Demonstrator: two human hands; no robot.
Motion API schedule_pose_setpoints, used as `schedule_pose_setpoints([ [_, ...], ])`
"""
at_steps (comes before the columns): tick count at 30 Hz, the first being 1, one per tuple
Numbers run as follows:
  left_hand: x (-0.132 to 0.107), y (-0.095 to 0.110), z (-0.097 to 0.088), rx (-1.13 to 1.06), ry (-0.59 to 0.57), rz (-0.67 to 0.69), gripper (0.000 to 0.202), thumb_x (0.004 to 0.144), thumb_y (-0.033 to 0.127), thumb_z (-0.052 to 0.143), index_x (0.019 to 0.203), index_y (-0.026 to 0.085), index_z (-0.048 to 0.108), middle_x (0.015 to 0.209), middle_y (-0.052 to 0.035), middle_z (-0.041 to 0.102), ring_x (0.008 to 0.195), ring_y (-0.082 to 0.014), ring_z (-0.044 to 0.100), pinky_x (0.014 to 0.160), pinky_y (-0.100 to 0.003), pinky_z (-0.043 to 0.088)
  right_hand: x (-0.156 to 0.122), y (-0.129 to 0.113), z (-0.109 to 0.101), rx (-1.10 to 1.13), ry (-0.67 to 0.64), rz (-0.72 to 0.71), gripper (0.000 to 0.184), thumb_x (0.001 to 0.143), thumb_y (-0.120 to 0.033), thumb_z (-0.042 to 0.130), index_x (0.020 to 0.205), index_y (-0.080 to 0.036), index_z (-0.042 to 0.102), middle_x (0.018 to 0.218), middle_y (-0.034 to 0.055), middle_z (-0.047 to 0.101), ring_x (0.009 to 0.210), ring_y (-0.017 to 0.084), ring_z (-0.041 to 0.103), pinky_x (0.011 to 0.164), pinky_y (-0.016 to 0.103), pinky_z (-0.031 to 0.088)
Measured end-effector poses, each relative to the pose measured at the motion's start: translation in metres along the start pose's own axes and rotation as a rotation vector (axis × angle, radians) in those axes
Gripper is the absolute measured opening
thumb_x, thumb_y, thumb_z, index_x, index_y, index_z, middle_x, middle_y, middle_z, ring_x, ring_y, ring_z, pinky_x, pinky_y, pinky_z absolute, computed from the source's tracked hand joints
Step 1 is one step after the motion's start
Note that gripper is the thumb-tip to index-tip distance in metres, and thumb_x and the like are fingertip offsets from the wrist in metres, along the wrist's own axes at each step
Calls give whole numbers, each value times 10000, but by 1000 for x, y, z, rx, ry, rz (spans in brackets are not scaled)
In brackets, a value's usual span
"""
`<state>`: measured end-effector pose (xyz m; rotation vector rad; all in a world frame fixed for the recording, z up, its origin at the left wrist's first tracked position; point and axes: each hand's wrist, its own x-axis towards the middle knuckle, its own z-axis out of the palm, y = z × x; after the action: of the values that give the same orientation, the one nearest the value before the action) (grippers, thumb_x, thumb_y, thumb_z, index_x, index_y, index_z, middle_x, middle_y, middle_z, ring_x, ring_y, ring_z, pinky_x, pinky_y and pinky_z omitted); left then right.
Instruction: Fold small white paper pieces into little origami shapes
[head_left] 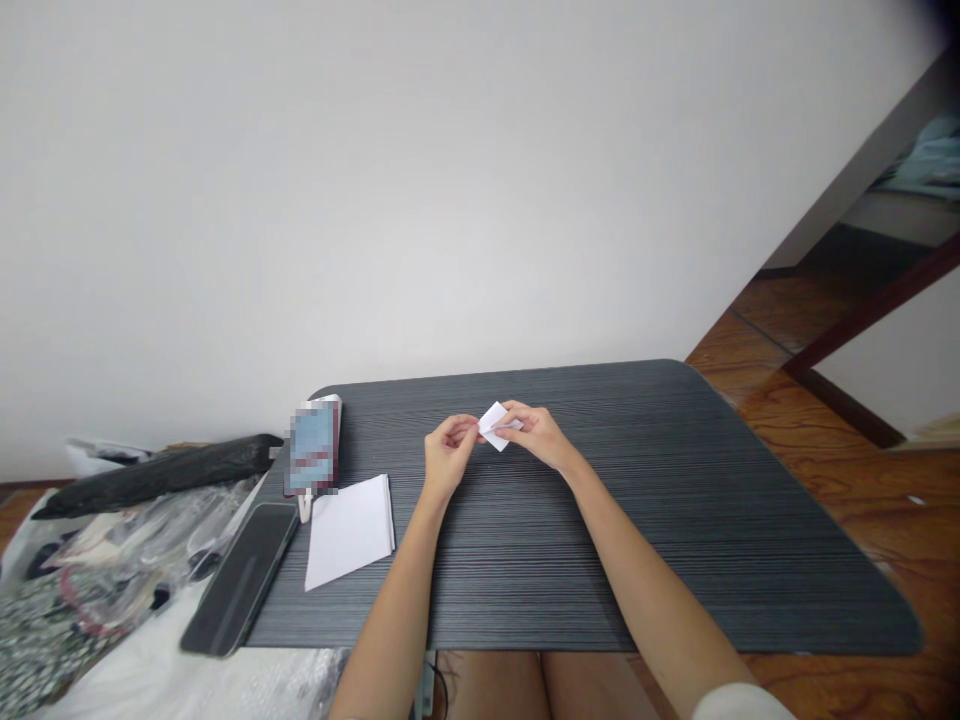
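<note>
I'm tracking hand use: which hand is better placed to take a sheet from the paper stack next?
Probably the left hand: it is nearer the paper stack, which lies to the left. The right hand is farther away and pinches the small folded paper.

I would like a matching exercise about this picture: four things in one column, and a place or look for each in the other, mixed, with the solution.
1. folded paper
2. phone
3. table
4. paper stack

A. dark, with fine stripes
B. white, just right of the phone
C. between left hand and right hand
D. along the table's left edge

Pairs: 1-C, 2-D, 3-A, 4-B
</note>
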<state>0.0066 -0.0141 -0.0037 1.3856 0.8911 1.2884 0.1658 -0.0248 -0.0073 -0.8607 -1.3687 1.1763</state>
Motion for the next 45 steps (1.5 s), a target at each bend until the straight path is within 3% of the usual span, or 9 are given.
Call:
schedule_pose_setpoints([
  [4, -1, -2, 0, 22, 42, 6, 142, 683, 246, 615, 766, 132, 605, 738, -27, 648, 626, -134, 638, 640, -269, 545, 0, 0, 1, -66, 15, -20, 134, 637, -278, 677, 744, -197, 677, 975, 44, 530, 869, 157, 540, 767, 292, 428],
  [9, -1, -6, 0, 18, 54, 4, 157, 684, 269, 610, 767, 135, 606, 762, -37, 654, 688, -149, 643, 696, -297, 547, 1, 5, 2, -171, 152, -68, 120, 666, -316, 649, 715, -211, 681, 1024, 47, 533, 930, 172, 527, 811, 303, 416],
  [14, -2, -8, 1, 4, 6, 7, 193, 684, 267, 617, 819, 130, 607, 820, -62, 666, 744, -166, 650, 751, -313, 535, 5, 11, 5, -6, 274, -21, 150, 670, -334, 641, 708, -194, 674, 1017, 57, 574, 891, 169, 548, 760, 296, 435],
  [21, -3, -6, 0, 61, -18, 34, 152, 683, 252, 618, 775, 131, 614, 801, -53, 665, 730, -172, 656, 749, -311, 535, 6, 15, 7, 250, 293, 110, 211, 613, -331, 687, 757, -177, 666, 926, 46, 641, 815, 157, 579, 767, 307, 430],
  [27, -4, -5, 1, 129, -28, 41, 138, 691, 257, 604, 762, 139, 617, 783, -52, 669, 734, -181, 656, 744, -315, 535, 6, 15, 6, 315, 285, 184, 213, 554, -312, 726, 672, -170, 619, 678, -7, 632, 635, 118, 566, 678, 274, 438],
  [39, -4, -9, 1, 187, -47, 69, 164, 694, 278, 604, 778, 141, 637, 798, -61, 663, 728, -169, 644, 736, -309, 525, 7, 13, 15, 263, 402, 152, 285, 536, -373, 726, 615, -181, 531, 621, -12, 595, 587, 128, 545, 601, 273, 451],
  [45, -3, -10, 3, 89, -4, -17, 177, 685, 285, 615, 775, 132, 622, 738, -53, 662, 686, -167, 650, 704, -296, 534, 7, 13, 17, 210, 392, 123, 273, 525, -341, 731, 667, -168, 575, 790, 18, 599, 659, 129, 545, 617, 264, 459],
])
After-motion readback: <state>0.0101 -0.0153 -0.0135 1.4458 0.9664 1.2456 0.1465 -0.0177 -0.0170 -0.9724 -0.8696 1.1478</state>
